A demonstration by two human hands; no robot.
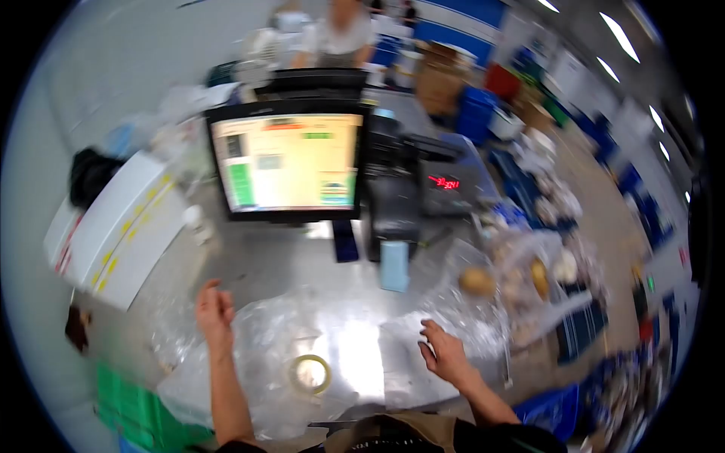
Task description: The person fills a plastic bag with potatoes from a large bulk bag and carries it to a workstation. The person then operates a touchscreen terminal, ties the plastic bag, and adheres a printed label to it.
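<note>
My left hand (214,311) is over the left part of the metal table (351,294), beside crumpled clear plastic bags (264,340). Its fingers are loosely bent and somewhat blurred, with nothing visible in them. Over the right part, my right hand (445,356) has its thumb and fingers apart and holds nothing. It is nearest to a clear plastic bag (483,321), where a round brownish item (476,281) lies. Between my hands, close to the front edge, a roll of tape (312,374) lies flat.
A lit screen (287,162) stands at the back of the table. Right of it are a black printer (391,211) with a pale blue label and a red digital display (444,183). A phone (345,241) lies below. Bagged produce (538,279) sits at right, a green crate (140,408) lower left.
</note>
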